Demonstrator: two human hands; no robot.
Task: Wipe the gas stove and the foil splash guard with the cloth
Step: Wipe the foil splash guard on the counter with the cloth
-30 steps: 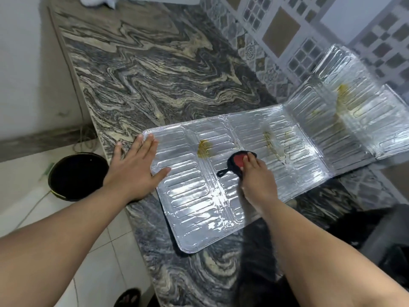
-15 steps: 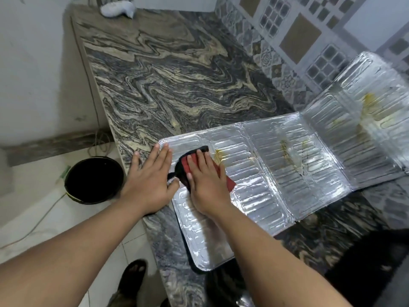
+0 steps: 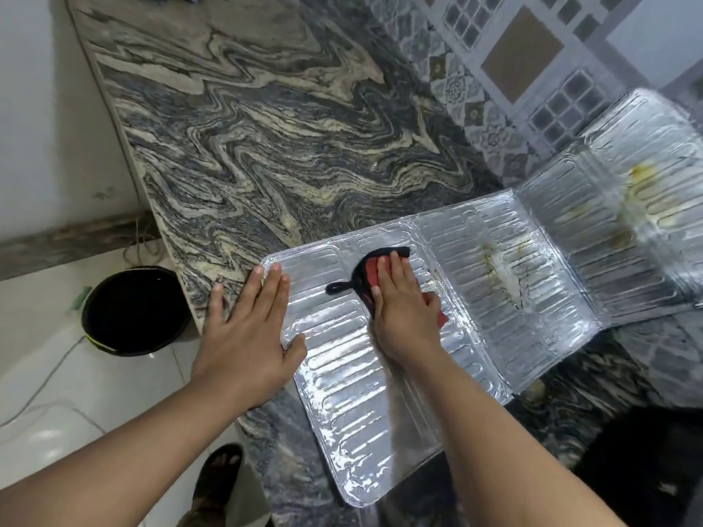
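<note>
Right hand (image 3: pixel 405 317) presses flat, fingers straight, on the red-and-black cloth (image 3: pixel 371 270) atop the near panel of the foil splash guard (image 3: pixel 494 317), which lies unfolded on the marble tabletop (image 3: pixel 266 146). Left hand (image 3: pixel 243 329) lies flat and released, pinning the guard's left edge. Yellow residue marks the middle and far panels. Assessment: foil is thin, light, easily creased and prone to sliding; brace at the rim, wipe with moderate pressure. Cloth is soft and pliable.
</note>
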